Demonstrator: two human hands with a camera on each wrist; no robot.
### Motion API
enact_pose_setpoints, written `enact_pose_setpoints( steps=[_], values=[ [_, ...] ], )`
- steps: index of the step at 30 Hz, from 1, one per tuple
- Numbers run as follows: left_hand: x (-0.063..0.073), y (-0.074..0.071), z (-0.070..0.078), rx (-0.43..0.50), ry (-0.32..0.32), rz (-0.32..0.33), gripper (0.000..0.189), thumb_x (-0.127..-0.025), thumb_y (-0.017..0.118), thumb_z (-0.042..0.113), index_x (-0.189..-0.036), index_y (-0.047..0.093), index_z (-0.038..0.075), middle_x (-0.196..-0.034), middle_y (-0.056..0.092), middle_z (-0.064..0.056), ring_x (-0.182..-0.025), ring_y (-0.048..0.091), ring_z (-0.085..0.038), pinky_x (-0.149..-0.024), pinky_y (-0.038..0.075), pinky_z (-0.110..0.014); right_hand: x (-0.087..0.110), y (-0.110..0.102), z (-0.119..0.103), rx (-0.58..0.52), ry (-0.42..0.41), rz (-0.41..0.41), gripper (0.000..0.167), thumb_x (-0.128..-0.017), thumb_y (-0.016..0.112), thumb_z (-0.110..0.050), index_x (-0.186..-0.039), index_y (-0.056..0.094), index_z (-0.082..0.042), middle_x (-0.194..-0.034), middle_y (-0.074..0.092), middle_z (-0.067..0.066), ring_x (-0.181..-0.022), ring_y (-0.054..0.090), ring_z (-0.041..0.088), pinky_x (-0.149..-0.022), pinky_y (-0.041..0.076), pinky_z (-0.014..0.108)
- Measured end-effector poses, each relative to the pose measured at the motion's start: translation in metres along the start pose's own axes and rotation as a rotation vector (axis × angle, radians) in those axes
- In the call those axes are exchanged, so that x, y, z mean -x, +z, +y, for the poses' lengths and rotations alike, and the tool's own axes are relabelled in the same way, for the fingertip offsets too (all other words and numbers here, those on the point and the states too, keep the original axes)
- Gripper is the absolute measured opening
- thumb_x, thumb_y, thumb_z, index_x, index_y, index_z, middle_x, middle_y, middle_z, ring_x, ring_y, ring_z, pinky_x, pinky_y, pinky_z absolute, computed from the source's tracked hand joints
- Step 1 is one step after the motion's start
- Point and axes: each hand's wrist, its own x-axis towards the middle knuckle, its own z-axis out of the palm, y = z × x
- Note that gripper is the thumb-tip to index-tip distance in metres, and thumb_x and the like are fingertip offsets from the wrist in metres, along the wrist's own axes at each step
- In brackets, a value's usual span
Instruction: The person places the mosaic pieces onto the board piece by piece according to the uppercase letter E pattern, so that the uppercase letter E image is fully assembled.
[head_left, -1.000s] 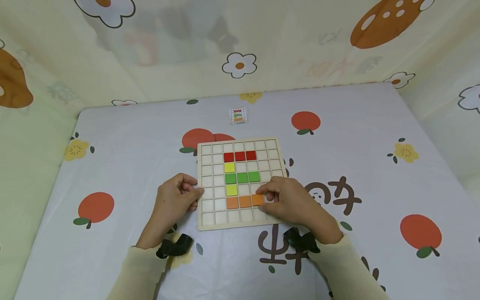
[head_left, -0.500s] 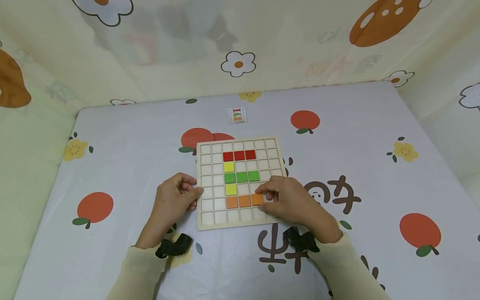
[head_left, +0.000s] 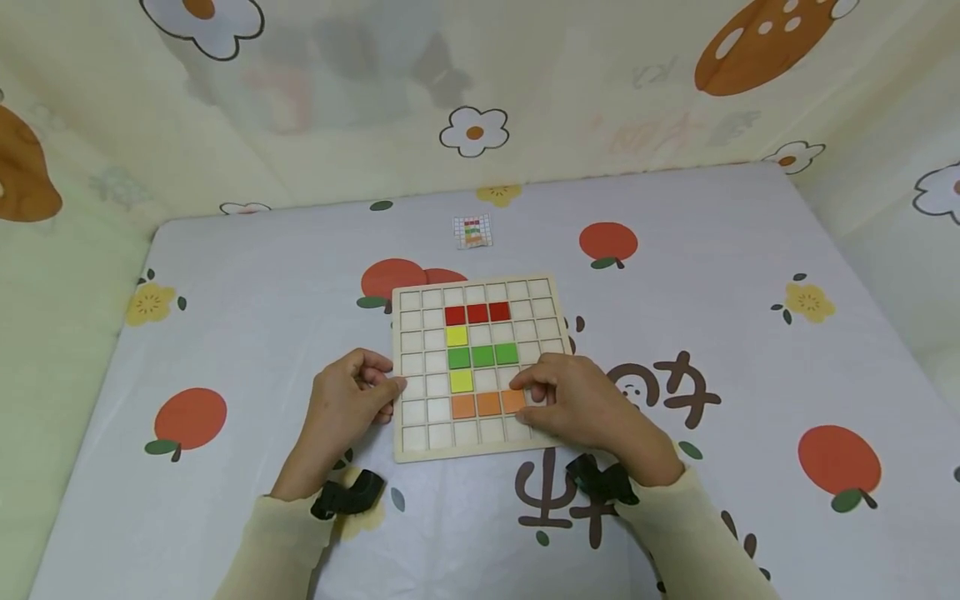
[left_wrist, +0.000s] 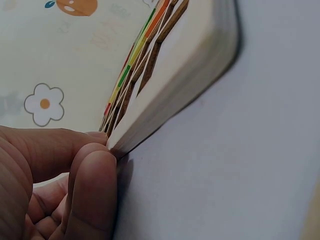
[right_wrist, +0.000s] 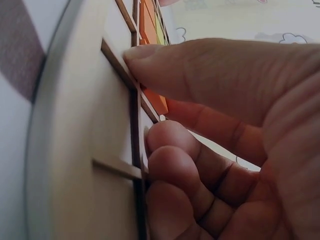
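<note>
A square wooden grid board [head_left: 442, 456] lies on the table in the head view. Three red tiles [head_left: 477, 314], two yellow tiles [head_left: 461, 381], three green tiles [head_left: 482, 356] and a row of three orange tiles [head_left: 488, 404] sit in its cells. My left hand [head_left: 345, 396] pinches the board's left edge between thumb and fingers. At the right end of the orange row, my right hand [head_left: 581, 396] pinches the last orange tile [right_wrist: 158, 101] between thumb and index finger. In the right wrist view the thumb partly covers that tile, and the other fingers curl against the board.
A small printed card [head_left: 472, 232] with a coloured grid pattern lies behind the board. The tablecloth [head_left: 262, 317] carries printed fruit, flowers and lettering. A patterned curtain [head_left: 360, 158] stands along the table's far edge. Black straps [head_left: 348, 496] circle both wrists.
</note>
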Motion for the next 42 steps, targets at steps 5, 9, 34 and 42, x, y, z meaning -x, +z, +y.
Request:
enact_pose_setpoints(
  steps=[5, 9, 34, 42],
  values=[
    [-0.003, -0.001, 0.001, -0.012, 0.005, 0.004, 0.023, -0.092, 0.079, 0.009, -0.11, 0.066, 0.003, -0.084, 0.062, -0.011, -0.058, 0.064, -0.017, -0.056, 0.059, -0.023, -0.003, 0.0, -0.001, 0.001, 0.001, 0.009, 0.025, -0.08, 0.085, -0.005, -0.105, 0.08, -0.008, -0.076, 0.055, -0.003, -0.072, 0.049, 0.013, -0.059, 0.042, 0.025],
    [-0.004, -0.002, 0.002, -0.003, 0.01, 0.01, 0.023, -0.092, 0.079, 0.009, -0.109, 0.066, 0.003, -0.084, 0.061, -0.011, -0.058, 0.064, -0.017, -0.056, 0.059, -0.023, -0.005, 0.0, -0.003, 0.0, 0.001, 0.013, 0.025, -0.081, 0.086, -0.006, -0.105, 0.08, -0.008, -0.075, 0.055, -0.003, -0.072, 0.049, 0.013, -0.058, 0.041, 0.025],
    [0.004, 0.003, -0.004, 0.043, 0.006, -0.001, 0.021, -0.089, 0.08, 0.007, -0.106, 0.068, 0.004, -0.081, 0.061, -0.008, -0.057, 0.063, -0.016, -0.054, 0.057, -0.023, 0.004, 0.006, 0.006, -0.128, 0.104, 0.088, 0.008, -0.092, 0.078, -0.014, -0.085, 0.078, -0.017, -0.067, 0.061, -0.01, -0.06, 0.053, 0.01, -0.051, 0.043, 0.022],
    [0.004, 0.002, -0.003, 0.044, 0.028, 0.021, 0.018, -0.09, 0.078, 0.005, -0.103, 0.067, 0.003, -0.079, 0.061, -0.008, -0.056, 0.062, -0.017, -0.052, 0.057, -0.024, 0.001, 0.004, 0.008, -0.133, 0.073, 0.106, 0.009, -0.093, 0.078, -0.015, -0.084, 0.077, -0.018, -0.067, 0.061, -0.011, -0.06, 0.052, 0.007, -0.052, 0.044, 0.022]
  ],
)
